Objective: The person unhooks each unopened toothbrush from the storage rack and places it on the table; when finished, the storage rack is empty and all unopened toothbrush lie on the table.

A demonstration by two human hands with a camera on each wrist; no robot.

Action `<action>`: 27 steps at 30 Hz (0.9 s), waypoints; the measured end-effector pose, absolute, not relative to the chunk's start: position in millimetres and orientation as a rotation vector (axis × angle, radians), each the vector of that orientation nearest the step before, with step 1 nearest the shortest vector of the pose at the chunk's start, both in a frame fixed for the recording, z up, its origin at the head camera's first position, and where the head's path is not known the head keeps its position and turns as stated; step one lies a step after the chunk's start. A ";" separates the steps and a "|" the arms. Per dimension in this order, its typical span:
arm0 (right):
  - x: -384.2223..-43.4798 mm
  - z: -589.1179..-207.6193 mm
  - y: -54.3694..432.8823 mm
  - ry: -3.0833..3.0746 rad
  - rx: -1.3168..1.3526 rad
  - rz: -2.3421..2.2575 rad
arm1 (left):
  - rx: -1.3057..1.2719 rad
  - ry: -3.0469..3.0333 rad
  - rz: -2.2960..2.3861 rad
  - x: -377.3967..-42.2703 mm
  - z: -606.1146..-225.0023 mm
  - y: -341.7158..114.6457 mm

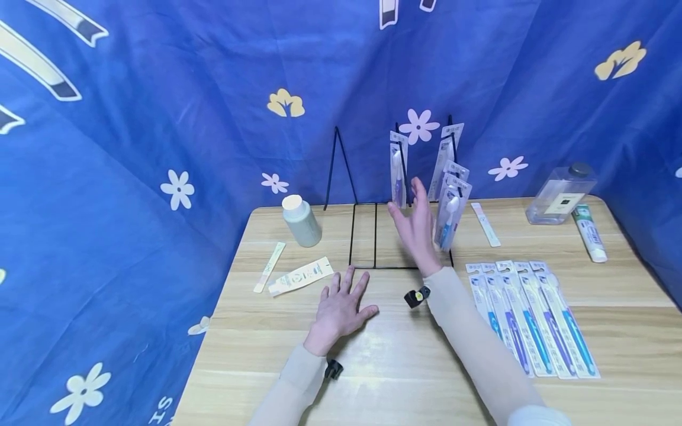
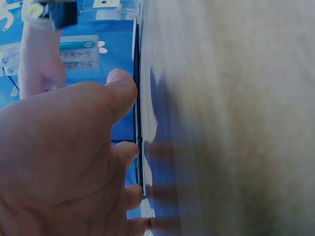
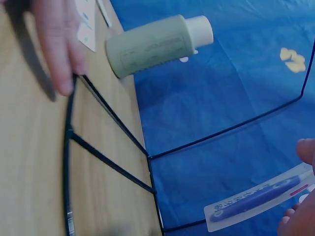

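Note:
My right hand reaches over the wire rack, thumb and fingers spread apart. Just beyond its fingertips, a purple toothbrush in a clear pack stands upright in the rack; the right wrist view shows the lower end of this toothbrush pack between thumb and fingers. To the right of that hand, several more packed toothbrushes stand in another slot. My left hand is spread palm-down at the table in front of the rack, its fingertips close to the front wire, holding nothing.
Several packed toothbrushes lie in a row at right. Behind them are a clear bottle, a toothpaste tube and a narrow sachet. A green-grey bottle, a flat white tube and another sachet are at left.

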State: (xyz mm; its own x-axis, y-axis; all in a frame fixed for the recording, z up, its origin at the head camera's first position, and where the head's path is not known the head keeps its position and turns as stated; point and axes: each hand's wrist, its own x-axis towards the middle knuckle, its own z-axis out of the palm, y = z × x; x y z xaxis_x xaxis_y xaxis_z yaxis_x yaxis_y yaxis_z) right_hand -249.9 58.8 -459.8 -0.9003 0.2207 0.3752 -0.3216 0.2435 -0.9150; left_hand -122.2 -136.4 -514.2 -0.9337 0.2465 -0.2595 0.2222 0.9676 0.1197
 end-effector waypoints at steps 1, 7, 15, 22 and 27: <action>-254.7 -458.6 58.4 -2.091 0.073 1.710 | 0.346 2.843 0.125 -122.4 -514.9 -136.4; -278.0 -455.7 58.7 -2.050 0.040 1.771 | 0.349 2.850 0.110 -121.7 -518.1 -136.0; -293.4 -452.9 56.7 -2.009 -0.033 1.683 | 0.350 2.836 0.118 -120.0 -517.9 -133.1; -293.1 -449.3 53.2 -1.990 -0.045 1.698 | 0.346 2.851 0.106 -121.3 -517.8 -133.8; -290.0 -448.0 49.8 -1.981 -0.045 1.694 | 0.341 2.854 0.105 -121.4 -517.2 -135.0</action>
